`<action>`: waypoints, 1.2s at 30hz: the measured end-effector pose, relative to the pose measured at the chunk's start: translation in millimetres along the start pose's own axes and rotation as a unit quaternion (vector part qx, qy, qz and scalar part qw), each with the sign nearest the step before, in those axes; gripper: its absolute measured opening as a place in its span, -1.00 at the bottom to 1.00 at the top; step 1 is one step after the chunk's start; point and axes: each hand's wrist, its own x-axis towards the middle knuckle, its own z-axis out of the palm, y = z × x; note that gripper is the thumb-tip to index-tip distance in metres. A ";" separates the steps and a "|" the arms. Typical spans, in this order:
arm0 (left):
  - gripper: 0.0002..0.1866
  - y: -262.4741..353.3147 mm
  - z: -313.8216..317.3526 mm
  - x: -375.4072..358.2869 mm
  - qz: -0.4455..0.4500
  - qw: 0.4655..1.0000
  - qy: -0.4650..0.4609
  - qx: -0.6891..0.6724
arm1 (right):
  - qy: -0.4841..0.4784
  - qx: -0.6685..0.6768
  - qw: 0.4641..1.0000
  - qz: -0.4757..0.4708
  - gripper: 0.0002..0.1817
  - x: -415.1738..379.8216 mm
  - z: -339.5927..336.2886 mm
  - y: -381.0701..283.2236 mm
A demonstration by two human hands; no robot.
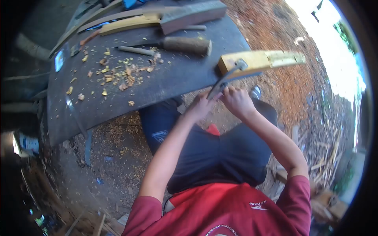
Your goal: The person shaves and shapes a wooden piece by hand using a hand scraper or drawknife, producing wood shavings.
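Observation:
A yellowish wood block [252, 63] lies at the right edge of the dark table, its narrower carved end sticking out past the edge. A metal clamp [229, 74] presses on its top and reaches down beside the table edge. My left hand [201, 105] is closed at the clamp's lower part, though what its fingers grip is partly hidden. Beside it, my right hand [236, 101] is closed just under the block, next to the clamp; its fingertips are too blurred to show exactly what they hold.
On the dark table [165, 84] lie a wooden-handled chisel [187, 45], a small stick [136, 50], a rectangular block [193, 16], curved wood pieces [130, 24] and scattered shavings [128, 74]. My legs are below the table edge. Wood scraps [325, 151] cover the ground at right.

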 end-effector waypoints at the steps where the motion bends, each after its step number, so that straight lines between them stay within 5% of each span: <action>1: -0.65 -0.9 -1.5 -0.6 -0.017 1.000 -0.016 -0.010 | -0.014 -0.010 0.999 0.031 -0.74 -3.5 -5.2 -13.2; 7: -0.75 -32.1 0.0 10.8 0.006 0.974 -0.074 -0.214 | -0.043 0.006 0.947 0.318 -0.77 16.0 -26.4 -81.6; 9: -0.71 -33.9 0.5 18.1 0.005 0.955 -0.071 -0.288 | 0.004 -0.004 0.969 0.246 -0.63 8.4 -14.1 -69.9; 11: -0.59 -33.0 -5.7 9.7 -0.089 0.976 -0.042 -0.193 | -0.015 0.090 0.951 0.295 -0.65 11.1 -30.5 -62.9; 12: -0.51 -33.1 0.7 4.6 -0.091 0.955 -0.002 -0.283 | -0.023 0.172 0.947 0.272 -0.65 10.7 -30.5 -49.8; 13: -0.48 -19.3 -7.2 0.5 -0.089 0.968 0.024 -0.235 | -0.042 0.253 0.938 0.232 -0.67 9.8 -38.1 -36.6; 15: -0.53 -39.7 -8.7 -9.8 -0.110 0.986 0.027 -0.124 | -0.066 0.452 0.870 0.185 -0.63 6.0 -47.8 -14.7; 16: -0.56 -34.4 -7.2 -18.4 -0.097 0.981 0.078 -0.147 | -0.220 0.562 0.762 0.233 -0.60 10.0 -59.3 1.1; 19: -0.60 0.2 -27.5 -39.3 -0.013 0.990 0.132 -0.056 | -0.197 0.799 0.524 0.218 -0.58 5.2 -22.2 18.2; 24: -0.74 60.0 -54.2 -85.0 0.040 0.979 0.189 0.071 | -0.215 0.824 0.417 0.318 -0.57 25.6 -11.2 9.3; 27: -0.79 85.3 -69.7 -93.6 0.226 0.934 0.191 0.202 | -0.261 0.857 0.346 0.279 -0.56 30.4 11.6 14.4; 32: -0.66 162.8 -74.2 -57.7 0.313 0.868 0.228 0.311 | -0.299 0.886 0.263 0.238 -0.54 33.7 52.3 12.6; 36: -0.38 186.0 -69.4 3.4 0.284 0.892 0.213 0.279 | -0.269 0.901 0.256 0.223 -0.54 38.9 38.2 1.0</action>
